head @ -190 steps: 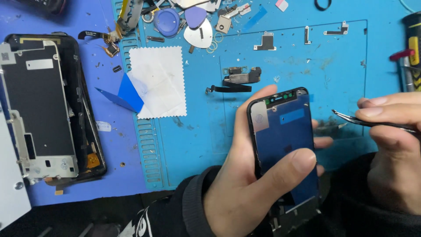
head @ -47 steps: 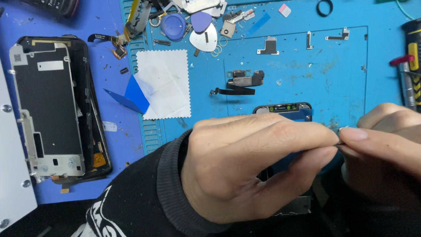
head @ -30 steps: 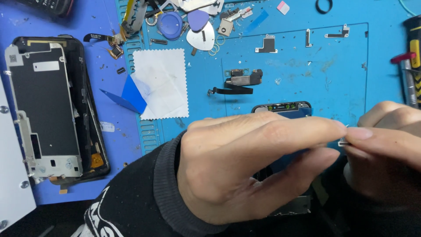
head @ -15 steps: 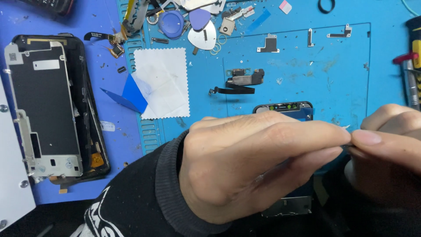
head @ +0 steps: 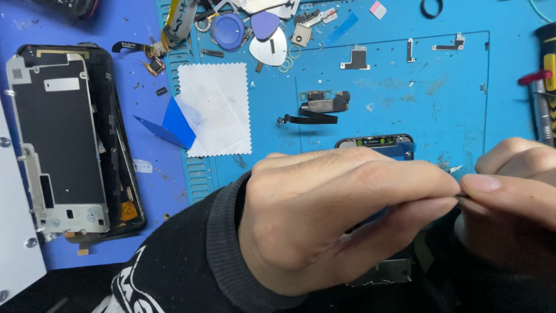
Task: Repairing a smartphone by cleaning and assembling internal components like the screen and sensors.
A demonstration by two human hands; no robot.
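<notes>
In the head view, the left hand (head: 347,214) lay across the middle of the frame, its fingers stretched together toward three o'clock and pinched with the thumb on a tiny pale sliver (head: 456,169) at their tips. The right hand (head: 509,208) met it from three o'clock, fingers closed on thin metal tweezers (head: 463,197), of which only a dark tip showed. Beneath the left hand sat the phone screen (head: 376,142), glossy black glass with a rounded top edge and a grey metal plate at its foot, mostly hidden. The surface was a blue rubbery repair mat (head: 405,98), speckled with grit and scattered with small metal brackets. At eleven o'clock lay a white cloth (head: 214,107) with zigzag edges and a blue plastic wedge (head: 174,123); at nine o'clock an opened phone body (head: 69,139) with a matt silver shield. Compared with half a second earlier, both hands held the same pinch, barely shifted; six seconds before, the left hand had held the screen upright, facing the camera.
</notes>
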